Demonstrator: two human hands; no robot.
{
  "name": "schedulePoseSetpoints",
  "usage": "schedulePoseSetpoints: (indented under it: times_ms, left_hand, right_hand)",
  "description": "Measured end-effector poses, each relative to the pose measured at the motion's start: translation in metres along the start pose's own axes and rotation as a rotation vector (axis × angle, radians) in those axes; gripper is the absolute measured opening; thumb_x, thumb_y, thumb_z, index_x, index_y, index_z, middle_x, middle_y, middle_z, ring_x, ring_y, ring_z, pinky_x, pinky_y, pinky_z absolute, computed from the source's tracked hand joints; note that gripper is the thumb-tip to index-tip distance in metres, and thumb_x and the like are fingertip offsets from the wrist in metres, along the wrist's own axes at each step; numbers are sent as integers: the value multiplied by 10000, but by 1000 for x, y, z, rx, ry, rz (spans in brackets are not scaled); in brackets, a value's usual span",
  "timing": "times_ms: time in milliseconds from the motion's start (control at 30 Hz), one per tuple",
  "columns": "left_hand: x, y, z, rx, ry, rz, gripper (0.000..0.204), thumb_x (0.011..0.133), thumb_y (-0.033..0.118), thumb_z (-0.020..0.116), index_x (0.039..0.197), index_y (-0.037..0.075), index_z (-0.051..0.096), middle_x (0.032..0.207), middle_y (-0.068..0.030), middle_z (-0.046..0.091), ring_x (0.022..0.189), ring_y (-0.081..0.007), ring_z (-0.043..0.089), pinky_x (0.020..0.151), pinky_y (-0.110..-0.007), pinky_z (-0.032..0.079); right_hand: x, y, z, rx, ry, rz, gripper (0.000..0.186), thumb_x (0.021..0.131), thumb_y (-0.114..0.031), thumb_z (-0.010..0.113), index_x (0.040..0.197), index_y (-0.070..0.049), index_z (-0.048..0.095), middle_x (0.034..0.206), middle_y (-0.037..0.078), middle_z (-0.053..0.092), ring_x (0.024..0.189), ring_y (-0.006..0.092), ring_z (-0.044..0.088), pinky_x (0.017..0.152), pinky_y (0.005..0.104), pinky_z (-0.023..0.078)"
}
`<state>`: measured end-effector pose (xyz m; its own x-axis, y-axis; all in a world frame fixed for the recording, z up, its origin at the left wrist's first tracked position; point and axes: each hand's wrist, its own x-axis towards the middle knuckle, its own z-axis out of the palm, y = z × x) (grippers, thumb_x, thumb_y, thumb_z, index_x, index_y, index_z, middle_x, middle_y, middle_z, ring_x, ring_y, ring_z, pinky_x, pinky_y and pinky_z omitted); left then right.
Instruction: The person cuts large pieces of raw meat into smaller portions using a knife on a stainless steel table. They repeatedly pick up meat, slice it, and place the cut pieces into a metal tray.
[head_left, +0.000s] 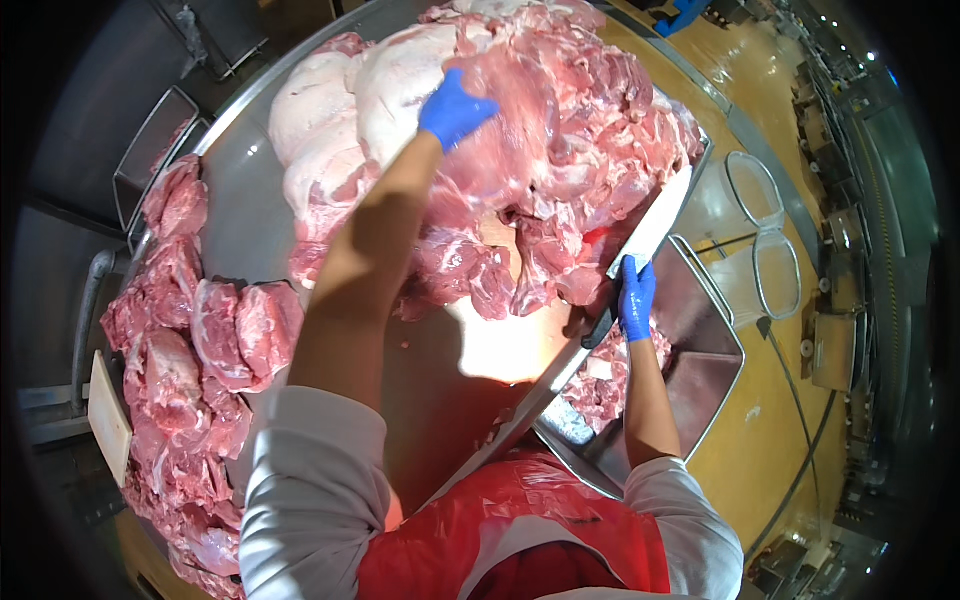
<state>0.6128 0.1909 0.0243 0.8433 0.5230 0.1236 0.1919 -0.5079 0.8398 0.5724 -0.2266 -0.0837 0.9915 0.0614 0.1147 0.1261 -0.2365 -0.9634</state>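
In a blue glove, my left hand (457, 110) rests far forward on a large pile of raw meat. Its thumb points right and its other fingers look curled into the edge of a big pink cut (510, 125), whose surface is blurred. Left of that hand lie large pale, fat-covered pieces (392, 95). My right hand (637, 300), also gloved in blue, is closed on a knife (655, 222) at the table's right edge. The broad, bright blade slants up and right beside the meat, and a dark handle end shows below the hand.
Several trimmed red pieces (175, 380) line the left side of the metal table (245, 150). Against its right edge, a metal bin (705, 375) holds meat scraps (605, 380). Two clear tubs (775, 275) stand beyond it. A white board (108, 420) sits at far left.
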Motion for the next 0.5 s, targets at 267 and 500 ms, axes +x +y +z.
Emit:
schedulePoseSetpoints:
  times_ms: [267, 500]
  left_hand:
    - [-160, -40, 1, -460, 98, 7, 678, 763, 210, 763, 1328, -12, 460, 1139, -178, 646, 1030, -292, 639, 887, -378, 514]
    - [-333, -88, -77, 52, 181, -76, 461, 767, 188, 744, 1147, 31, 538, 959, -172, 660, 884, -325, 655, 797, -413, 519]
  right_hand:
    - [10, 10, -6, -27, -120, 15, 334, 989, -268, 605, 1112, 42, 591, 966, 71, 631, 846, 152, 558, 761, 332, 478]
    - [-59, -39, 42, 112, -495, -48, 468, 996, -269, 594, 1328, 40, 477, 1184, 156, 594, 1058, 235, 569, 940, 368, 459]
